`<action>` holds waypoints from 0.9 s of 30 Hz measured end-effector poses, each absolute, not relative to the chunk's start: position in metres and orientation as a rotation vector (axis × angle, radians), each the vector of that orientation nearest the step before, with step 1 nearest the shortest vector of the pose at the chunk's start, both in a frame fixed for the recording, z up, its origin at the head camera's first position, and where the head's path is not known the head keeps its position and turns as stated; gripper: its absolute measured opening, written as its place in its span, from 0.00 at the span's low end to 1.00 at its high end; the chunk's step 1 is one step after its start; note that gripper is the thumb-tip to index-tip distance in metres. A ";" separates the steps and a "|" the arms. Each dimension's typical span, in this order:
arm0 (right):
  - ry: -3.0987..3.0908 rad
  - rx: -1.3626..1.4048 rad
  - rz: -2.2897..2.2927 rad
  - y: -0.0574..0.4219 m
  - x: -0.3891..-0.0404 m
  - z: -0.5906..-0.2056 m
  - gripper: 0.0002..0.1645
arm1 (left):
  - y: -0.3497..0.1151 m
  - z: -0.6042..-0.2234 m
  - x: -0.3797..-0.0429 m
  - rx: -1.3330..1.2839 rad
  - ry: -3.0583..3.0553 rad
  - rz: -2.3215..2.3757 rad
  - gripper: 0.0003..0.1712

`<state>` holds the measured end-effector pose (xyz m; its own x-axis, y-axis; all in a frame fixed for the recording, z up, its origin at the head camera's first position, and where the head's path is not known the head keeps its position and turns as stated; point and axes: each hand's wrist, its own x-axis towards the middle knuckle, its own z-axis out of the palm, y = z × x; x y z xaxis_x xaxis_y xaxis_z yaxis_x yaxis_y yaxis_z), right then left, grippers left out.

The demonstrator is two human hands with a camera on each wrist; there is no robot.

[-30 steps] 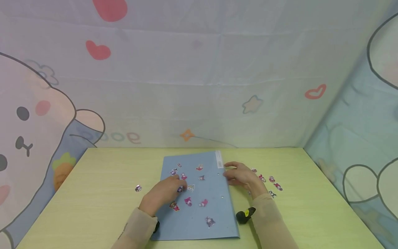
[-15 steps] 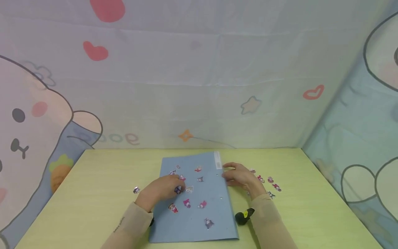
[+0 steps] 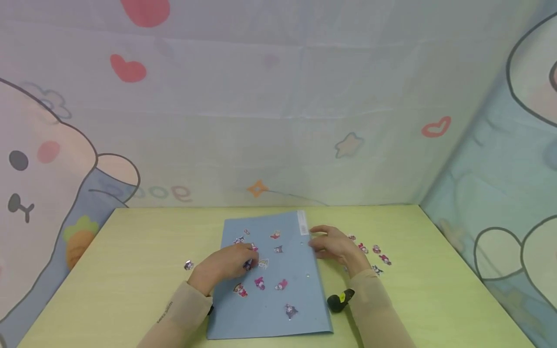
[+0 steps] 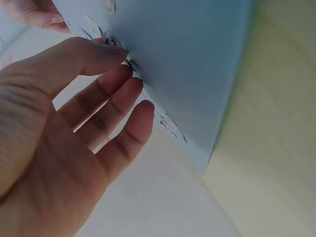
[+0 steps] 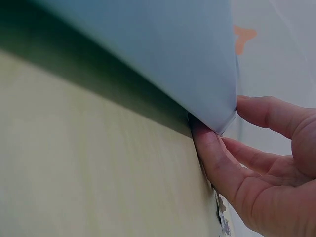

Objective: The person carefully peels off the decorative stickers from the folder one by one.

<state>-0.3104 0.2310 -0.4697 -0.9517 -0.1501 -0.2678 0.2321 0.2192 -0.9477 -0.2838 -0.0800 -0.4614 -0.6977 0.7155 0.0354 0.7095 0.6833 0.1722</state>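
Observation:
A light blue folder [image 3: 300,295] lies on the table, dotted with several small cartoon stickers such as a pink one [image 3: 259,282] and a purple one [image 3: 290,311]. My left hand [image 3: 224,265] is over its left half, pinching a dark sticker [image 3: 247,265] between thumb and fingertips at the folder's surface. In the left wrist view the thumb partly hides that sticker. At the folder's right edge my right hand [image 3: 337,246] grips it; the right wrist view shows the fingers on both sides of the edge of the folder [image 5: 197,74], which is raised off the tabletop there.
Several loose stickers [image 3: 376,249] lie on the table right of the right hand. One more sticker [image 3: 188,265] sits left of the folder. A white label [image 3: 302,223] is at the folder's top right. A printed cloth [image 3: 261,96] hangs behind the table [image 3: 130,290].
The head view has shifted slightly. My left forearm has swung a little to the left, while its fingertips stay at the same spot on the folder. The right hand keeps its grip.

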 end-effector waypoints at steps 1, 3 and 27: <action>2.198 0.075 -1.787 0.231 -0.311 -0.469 0.33 | -0.080 -0.461 -0.284 1.209 2.851 0.264 0.12; 2.204 0.073 -1.781 0.231 -0.311 -0.469 0.33 | -0.080 -0.461 -0.284 1.209 2.852 0.262 0.13; 2.172 0.062 -1.816 0.234 -0.311 -0.471 0.33 | -0.078 -0.458 -0.285 1.325 2.896 0.255 0.08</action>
